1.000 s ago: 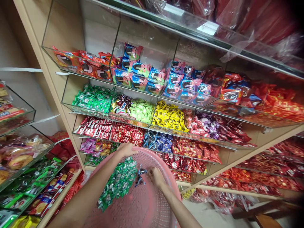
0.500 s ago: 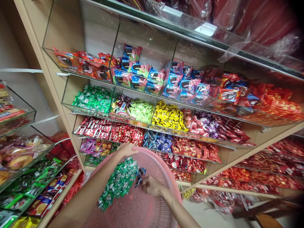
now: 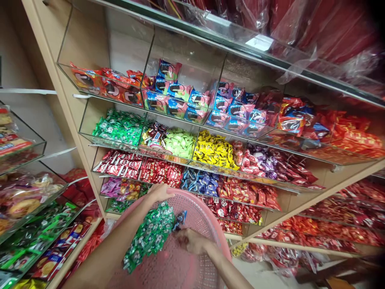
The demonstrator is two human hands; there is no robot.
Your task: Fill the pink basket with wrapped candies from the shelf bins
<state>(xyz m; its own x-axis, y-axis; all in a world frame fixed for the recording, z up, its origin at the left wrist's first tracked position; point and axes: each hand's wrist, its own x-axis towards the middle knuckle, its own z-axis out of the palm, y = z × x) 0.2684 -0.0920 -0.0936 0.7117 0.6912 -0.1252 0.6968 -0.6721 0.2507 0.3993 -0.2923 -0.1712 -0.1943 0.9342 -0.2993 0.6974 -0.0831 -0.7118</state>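
Observation:
A large pink perforated plastic basket (image 3: 207, 210) is in front of me, tilted so I look into it. My left hand (image 3: 159, 193) is closed over its far rim. Inside, a pile of green-wrapped candies (image 3: 153, 230) lies along the left side. A few dark blue-wrapped candies (image 3: 181, 218) are at the pile's right edge. My right hand (image 3: 192, 241) is inside the basket with its fingers curled, right against these blue candies. What its fingers enclose is hidden.
Behind the basket, a wooden shelf unit has clear-fronted bins of green candies (image 3: 118, 128), yellow packets (image 3: 215, 150) and red packets (image 3: 161, 170). Cookie packs (image 3: 176, 108) fill a higher bin. More snack shelves (image 3: 27, 200) are close on the left. Bagged goods (image 3: 279, 257) lie low at the right.
My right hand has shifted slightly within the basket, its fingers now more curled beside the blue candies. My left hand stays on the rim. The view has moved very slightly.

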